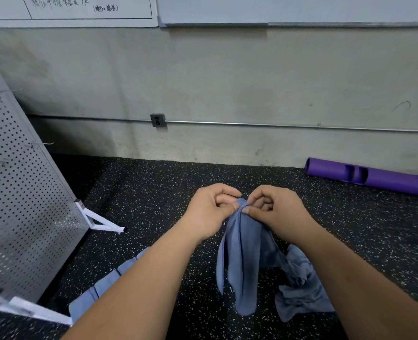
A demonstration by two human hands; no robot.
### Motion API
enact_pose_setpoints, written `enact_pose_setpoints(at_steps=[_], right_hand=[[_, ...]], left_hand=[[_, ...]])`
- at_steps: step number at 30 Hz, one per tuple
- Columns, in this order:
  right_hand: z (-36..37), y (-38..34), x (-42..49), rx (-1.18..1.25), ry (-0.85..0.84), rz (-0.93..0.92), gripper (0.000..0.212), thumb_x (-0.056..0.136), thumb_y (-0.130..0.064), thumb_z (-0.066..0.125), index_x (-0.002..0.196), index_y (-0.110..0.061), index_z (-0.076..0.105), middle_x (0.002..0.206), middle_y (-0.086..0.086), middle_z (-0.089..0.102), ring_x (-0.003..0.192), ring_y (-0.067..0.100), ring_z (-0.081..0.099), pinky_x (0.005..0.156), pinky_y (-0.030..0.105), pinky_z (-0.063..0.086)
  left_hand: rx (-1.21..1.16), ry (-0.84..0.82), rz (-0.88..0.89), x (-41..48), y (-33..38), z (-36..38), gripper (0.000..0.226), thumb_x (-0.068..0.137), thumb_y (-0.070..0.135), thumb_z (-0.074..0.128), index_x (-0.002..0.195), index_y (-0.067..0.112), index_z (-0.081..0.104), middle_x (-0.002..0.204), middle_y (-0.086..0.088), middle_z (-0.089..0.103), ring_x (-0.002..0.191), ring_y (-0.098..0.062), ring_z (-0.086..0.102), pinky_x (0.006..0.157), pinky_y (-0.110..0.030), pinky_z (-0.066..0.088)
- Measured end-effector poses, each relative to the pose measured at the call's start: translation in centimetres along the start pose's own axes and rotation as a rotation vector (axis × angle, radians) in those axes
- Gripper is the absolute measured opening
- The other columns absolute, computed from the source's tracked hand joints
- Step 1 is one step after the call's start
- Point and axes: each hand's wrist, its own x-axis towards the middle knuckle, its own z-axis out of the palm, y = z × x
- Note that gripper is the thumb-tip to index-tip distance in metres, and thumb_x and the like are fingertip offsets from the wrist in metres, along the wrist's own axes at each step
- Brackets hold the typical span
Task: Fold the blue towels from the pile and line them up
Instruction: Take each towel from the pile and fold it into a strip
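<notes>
1. Head view is showing my left hand (210,209) and my right hand (274,209) meeting almost knuckle to knuckle. Each is pinching the bunched top of one blue towel (244,253) between thumb and curled fingers. Both grips are narrow and closed on cloth alone.
2. I am judging this to be the opening step for this towel. I am holding it up by one gathered spot and feeling for its edge, and no fold is showing in it yet.
3. As I am reading it, the next move is calling for my hands to be sliding apart along the top hem until each is holding a corner. That way the cloth is spreading flat before I am lowering it to fold.
4. The towel is looking thin and soft, a dusty blue, draping in long limp pleats with a darker line running down one of them. I am expecting it to be sagging and twisting unless I am keeping it taut.
5. It is hanging just left of the crumpled pile (301,290), with its lower end dangling close beside that pile. I cannot tell whether it is touching the speckled floor (154,192).
6. Well to the left of the pile, a second blue towel (97,290) is lying flat, partly hidden by my left forearm. I am taking it as the likely start of the row.
7. Farther left of the pile a perforated panel (18,192) is standing, and beyond the pile to the right a purple roll (374,177) is lying along the wall.
</notes>
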Motion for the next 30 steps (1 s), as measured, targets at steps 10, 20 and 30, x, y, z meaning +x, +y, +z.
enact_pose_setpoints(at_steps=[10,20,30], right_hand=[[-0.3,0.5,0.1,-0.03,-0.015,0.057,0.012,0.086,-0.029,0.087,0.093,-0.035,0.08,0.075,-0.006,0.073,0.061,0.005,0.054,0.061,0.026,0.048],[-0.4,1.1,0.3,0.05,-0.026,0.08,0.014,0.086,-0.022,0.088,0.089,-0.032,0.078,0.079,0.0,0.077,0.068,0.012,0.064,0.07,0.039,0.057],[-0.6,0.5,0.1,0.055,-0.083,0.049,0.009,0.091,-0.021,0.083,0.094,-0.029,0.081,0.088,0.0,0.078,0.078,0.014,0.069,0.083,0.039,0.061]], left_hand=[[0.034,-0.042,0.01,-0.3,0.3,-0.1,0.022,0.095,0.001,0.075,0.114,0.014,0.074,0.094,-0.005,0.082,0.08,-0.012,0.064,0.084,-0.029,0.056],[-0.007,-0.027,0.024,-0.8,1.3,0.2,0.031,0.083,0.002,0.088,0.111,0.008,0.074,0.096,-0.01,0.08,0.08,-0.014,0.069,0.092,-0.038,0.061],[0.128,-0.013,0.063,-0.2,0.2,0.0,0.02,0.091,0.006,0.08,0.106,0.019,0.077,0.096,-0.006,0.078,0.082,-0.009,0.066,0.088,-0.032,0.061]])
